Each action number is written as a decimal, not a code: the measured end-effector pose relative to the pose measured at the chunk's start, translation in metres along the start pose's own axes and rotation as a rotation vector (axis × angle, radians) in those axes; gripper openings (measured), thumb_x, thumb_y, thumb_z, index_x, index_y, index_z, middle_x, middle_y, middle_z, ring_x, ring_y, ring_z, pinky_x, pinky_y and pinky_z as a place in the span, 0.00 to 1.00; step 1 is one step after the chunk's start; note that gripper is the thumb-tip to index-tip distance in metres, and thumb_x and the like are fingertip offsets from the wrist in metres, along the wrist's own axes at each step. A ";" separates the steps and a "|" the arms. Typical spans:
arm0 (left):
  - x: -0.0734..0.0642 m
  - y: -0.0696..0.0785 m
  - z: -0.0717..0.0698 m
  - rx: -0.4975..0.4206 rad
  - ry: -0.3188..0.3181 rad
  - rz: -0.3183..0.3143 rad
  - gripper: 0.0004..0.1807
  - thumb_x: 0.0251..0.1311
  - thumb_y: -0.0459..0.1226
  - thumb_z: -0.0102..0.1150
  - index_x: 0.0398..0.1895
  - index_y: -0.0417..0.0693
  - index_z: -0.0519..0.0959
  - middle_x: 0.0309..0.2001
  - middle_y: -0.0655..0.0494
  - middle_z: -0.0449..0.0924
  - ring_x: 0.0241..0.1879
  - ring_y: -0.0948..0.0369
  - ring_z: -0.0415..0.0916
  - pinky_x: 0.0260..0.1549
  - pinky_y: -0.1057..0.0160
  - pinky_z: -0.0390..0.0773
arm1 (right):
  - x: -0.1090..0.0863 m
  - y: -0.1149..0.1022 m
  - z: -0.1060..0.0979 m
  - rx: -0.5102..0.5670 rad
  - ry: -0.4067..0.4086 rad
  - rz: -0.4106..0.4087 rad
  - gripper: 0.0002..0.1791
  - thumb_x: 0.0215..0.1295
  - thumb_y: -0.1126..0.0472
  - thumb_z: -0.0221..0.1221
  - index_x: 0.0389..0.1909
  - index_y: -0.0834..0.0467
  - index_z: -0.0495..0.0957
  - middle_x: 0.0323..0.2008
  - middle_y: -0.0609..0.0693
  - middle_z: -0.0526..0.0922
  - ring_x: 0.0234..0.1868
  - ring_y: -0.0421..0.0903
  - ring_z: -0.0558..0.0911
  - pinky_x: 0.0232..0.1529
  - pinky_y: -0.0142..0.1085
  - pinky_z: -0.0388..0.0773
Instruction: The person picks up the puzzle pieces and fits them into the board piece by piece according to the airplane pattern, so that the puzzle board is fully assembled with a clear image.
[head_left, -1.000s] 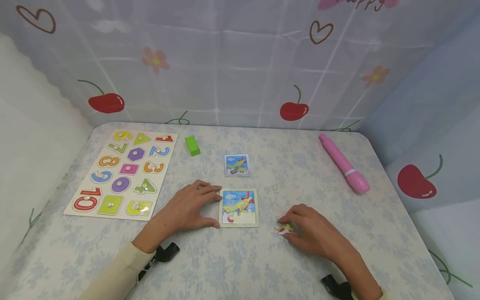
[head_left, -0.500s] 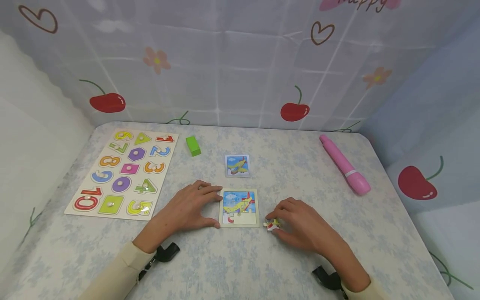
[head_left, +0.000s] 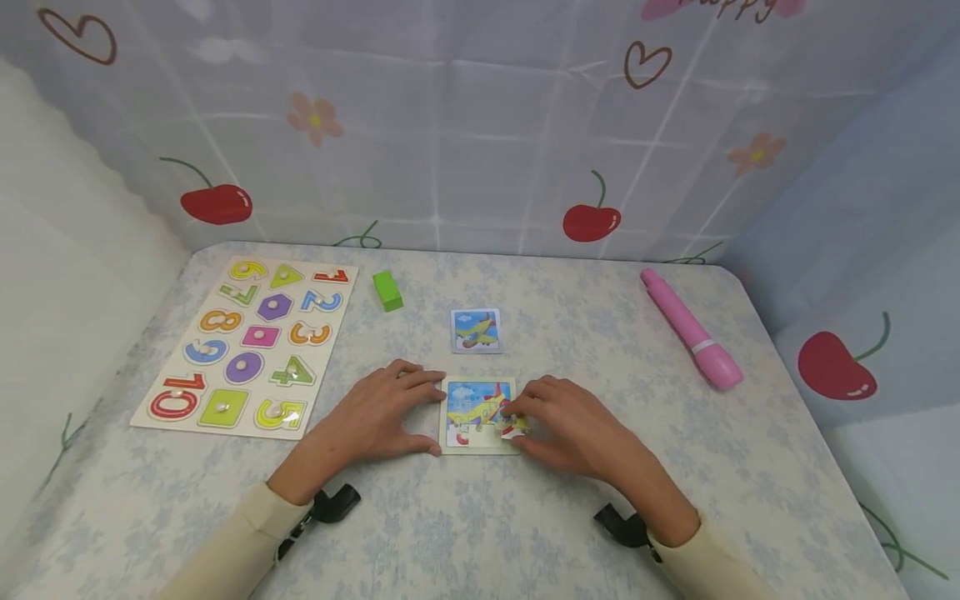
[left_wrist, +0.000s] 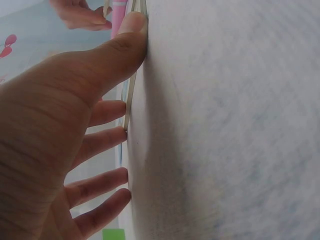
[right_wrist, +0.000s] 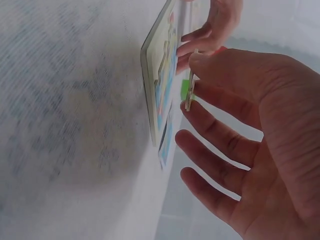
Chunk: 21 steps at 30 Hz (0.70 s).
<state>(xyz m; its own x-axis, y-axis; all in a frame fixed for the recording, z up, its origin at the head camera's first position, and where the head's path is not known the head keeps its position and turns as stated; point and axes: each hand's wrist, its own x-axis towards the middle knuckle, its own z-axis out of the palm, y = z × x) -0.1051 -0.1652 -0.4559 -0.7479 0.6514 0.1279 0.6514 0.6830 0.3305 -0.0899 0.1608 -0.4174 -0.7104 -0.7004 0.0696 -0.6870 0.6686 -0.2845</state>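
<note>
A small square jigsaw puzzle board (head_left: pixel 483 448) with an airplane picture lies flat on the table. Pieces fill its upper part and lower left; bare backing shows along the bottom. My left hand (head_left: pixel 375 414) rests by the board's left side, thumb and fingertips touching its edge, as the left wrist view (left_wrist: pixel 65 120) confirms. Above the board's lower right, my right hand (head_left: pixel 581 429) pinches a jigsaw piece (head_left: pixel 513 432) between thumb and fingers. Seen edge-on in the right wrist view, that piece (right_wrist: pixel 190 95) is held apart from the board's surface, the other fingers spread.
Behind the board lies a small airplane picture card (head_left: pixel 476 331). A green block (head_left: pixel 387 291) sits farther back left. The number-and-shape peg board (head_left: pixel 258 383) takes up the table's left side. A pink wand-shaped object (head_left: pixel 686 327) lies at right. Printed curtains enclose the table.
My right hand has moved left with the jigsaw piece, from the table beside the board to over its lower right. My left hand has stayed at the board's edge.
</note>
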 end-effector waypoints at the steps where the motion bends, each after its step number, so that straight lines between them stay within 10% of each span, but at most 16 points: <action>1: 0.000 0.000 0.000 0.001 0.001 0.000 0.41 0.50 0.66 0.79 0.63 0.56 0.85 0.74 0.58 0.76 0.68 0.52 0.73 0.58 0.46 0.81 | 0.002 -0.001 0.001 0.001 -0.005 -0.001 0.16 0.65 0.53 0.76 0.52 0.49 0.89 0.46 0.43 0.85 0.49 0.44 0.83 0.51 0.45 0.82; 21: 0.001 -0.002 0.001 0.010 0.003 0.013 0.40 0.51 0.67 0.78 0.63 0.56 0.85 0.74 0.58 0.76 0.68 0.54 0.73 0.58 0.47 0.81 | 0.025 -0.021 0.024 -0.027 -0.011 -0.077 0.14 0.66 0.54 0.76 0.51 0.49 0.89 0.47 0.42 0.85 0.52 0.44 0.83 0.58 0.45 0.80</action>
<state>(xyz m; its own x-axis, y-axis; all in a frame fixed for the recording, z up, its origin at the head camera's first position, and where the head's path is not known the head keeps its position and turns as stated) -0.1066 -0.1656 -0.4570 -0.7397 0.6593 0.1345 0.6622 0.6778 0.3195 -0.0902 0.1232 -0.4332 -0.6536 -0.7526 0.0796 -0.7436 0.6190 -0.2530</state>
